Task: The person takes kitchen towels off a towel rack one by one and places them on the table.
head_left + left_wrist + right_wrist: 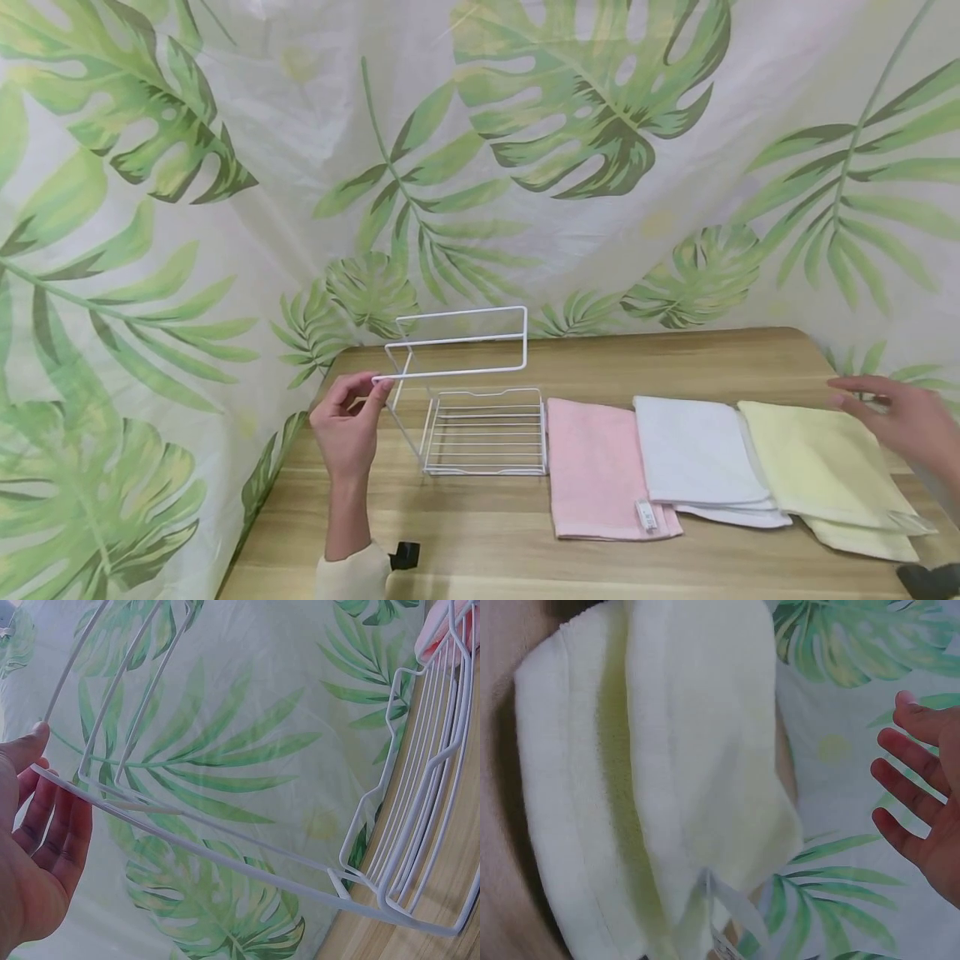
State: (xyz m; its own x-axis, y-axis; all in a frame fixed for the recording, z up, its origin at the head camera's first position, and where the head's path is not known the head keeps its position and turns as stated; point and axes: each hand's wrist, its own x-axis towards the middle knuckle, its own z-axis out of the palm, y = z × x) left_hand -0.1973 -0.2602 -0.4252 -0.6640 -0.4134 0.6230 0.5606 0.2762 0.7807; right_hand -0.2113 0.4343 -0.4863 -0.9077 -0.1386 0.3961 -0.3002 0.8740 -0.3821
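Note:
A white wire rack stands on the left part of the wooden table, with a slatted base and an upper wire frame. My left hand pinches the near left corner of that upper frame between thumb and fingers; the left wrist view shows the thumb on the wire. Over at the right, my right hand hovers by the far right edge of a folded yellow towel. Its fingers are spread and hold nothing. A white label loop sticks out from the yellow towel.
Between rack and yellow towel lie a folded pink towel with a tag and a folded white towel. The pink one lies right beside the rack's base. A leaf-patterned curtain hangs behind the table.

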